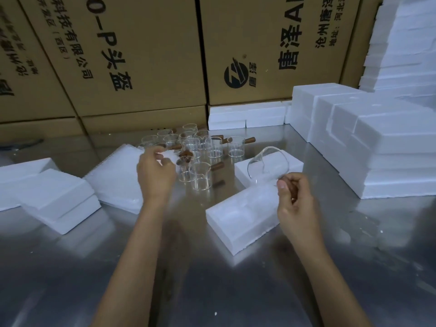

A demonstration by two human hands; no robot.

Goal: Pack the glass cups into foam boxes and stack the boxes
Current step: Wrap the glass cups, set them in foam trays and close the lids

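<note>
Glass cup (267, 162), thin, clear and round-walled, hangs tilted from the right hand (296, 204), whose grip pinches its wooden handle, likely so the bowl can drop into the moulded hollow of the white foam tray (238, 218) just below. Left hand (154, 174), fingers curled, reaches among more cups (200, 152) on the shiny steel counter (212, 291); whether it holds one I cannot tell. Closed boxes (377, 138) stand stacked on the right.

Glossy metal table (236, 291), matt white foam boxes (240, 215), clear glass cups (200, 175).

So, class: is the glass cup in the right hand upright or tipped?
Tipped: the glass cup lies sideways, mouth leftward, above the open foam box.
</note>
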